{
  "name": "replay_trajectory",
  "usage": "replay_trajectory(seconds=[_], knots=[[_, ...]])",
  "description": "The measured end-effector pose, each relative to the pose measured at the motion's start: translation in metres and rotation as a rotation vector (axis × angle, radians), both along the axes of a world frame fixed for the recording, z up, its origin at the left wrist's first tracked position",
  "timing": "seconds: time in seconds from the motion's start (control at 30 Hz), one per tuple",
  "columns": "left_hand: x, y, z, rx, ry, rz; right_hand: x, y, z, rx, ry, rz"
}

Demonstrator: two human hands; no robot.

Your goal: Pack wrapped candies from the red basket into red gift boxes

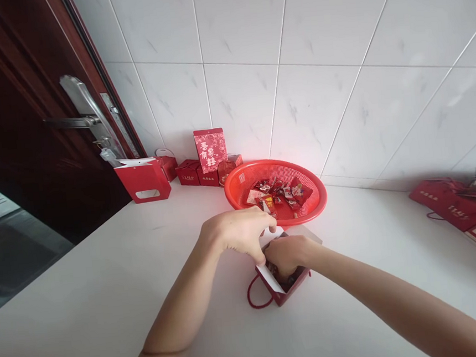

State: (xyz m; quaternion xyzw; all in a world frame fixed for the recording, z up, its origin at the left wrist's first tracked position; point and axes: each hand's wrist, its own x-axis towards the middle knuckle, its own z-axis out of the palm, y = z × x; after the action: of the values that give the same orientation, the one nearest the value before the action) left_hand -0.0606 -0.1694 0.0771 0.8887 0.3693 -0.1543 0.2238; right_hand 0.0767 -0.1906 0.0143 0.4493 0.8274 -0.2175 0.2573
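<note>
In the head view a small red gift box point(294, 291) lies on the white table with its top opened and white inner flaps showing. A red cord handle point(261, 305) loops out at its left side. My left hand point(243, 232) curls over the box's left rim, thumb and fingers on the flap there. Reaching down into the box is my right hand point(284, 254); its fingertips are hidden among dark wrapped items inside. Just behind the box, a red plastic basket point(318, 199) holds several red-wrapped candies point(281, 190).
Along the tiled wall stand red boxes point(188, 173), an upright patterned packet point(211, 149) and a red bag with a window point(145, 178). More red boxes point(452, 201) are piled at the right. A dark door with a metal handle point(75, 122) is at the left.
</note>
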Motion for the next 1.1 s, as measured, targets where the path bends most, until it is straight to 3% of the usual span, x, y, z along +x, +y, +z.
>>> replay_trajectory(seconds=[0.17,0.47,0.57,0.73,0.93,1.1], knots=[[0.002,0.002,-0.002,-0.017,-0.006,-0.033,-0.004,-0.007,-0.005,0.054,0.004,0.007],[0.001,0.004,-0.004,-0.009,-0.037,-0.041,0.022,-0.007,0.018,0.064,0.012,-0.037],[0.001,0.005,-0.005,-0.021,-0.049,-0.061,0.029,-0.004,0.019,0.019,0.063,-0.032],[0.002,0.007,-0.007,-0.008,-0.04,-0.063,0.023,-0.007,0.019,0.078,0.03,-0.052],[0.001,0.006,-0.006,-0.011,-0.034,-0.048,0.016,-0.007,0.031,-0.044,0.032,-0.011],[0.002,0.004,-0.004,-0.026,-0.034,-0.062,0.014,0.0,0.012,-0.144,0.026,-0.003]])
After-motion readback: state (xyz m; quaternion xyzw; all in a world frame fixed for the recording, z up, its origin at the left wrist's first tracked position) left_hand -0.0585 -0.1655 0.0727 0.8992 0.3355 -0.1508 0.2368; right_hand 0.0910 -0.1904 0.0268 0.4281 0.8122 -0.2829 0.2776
